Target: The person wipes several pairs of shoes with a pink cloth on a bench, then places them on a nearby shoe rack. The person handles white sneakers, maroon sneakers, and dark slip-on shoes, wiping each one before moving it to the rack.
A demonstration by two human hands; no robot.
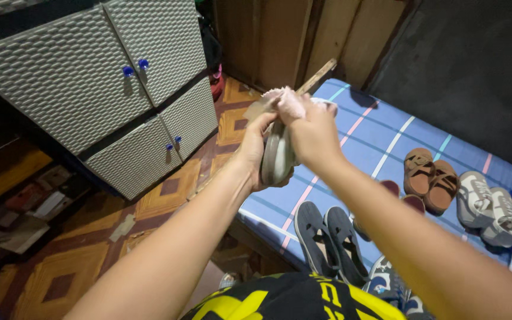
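Both forearms reach out over the dark slip-on shoes (332,240) below. Left hand (255,148) grips a grey shoe (276,157) by its sole; right hand (312,135) clenches what looks like a pink cloth (288,102) against it.

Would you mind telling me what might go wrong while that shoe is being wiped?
The shoe is held in mid-air by the left hand alone, so it may slip and drop onto the dark slip-ons below. The right hand presses a pink cloth near a wooden stick, which could get knocked.
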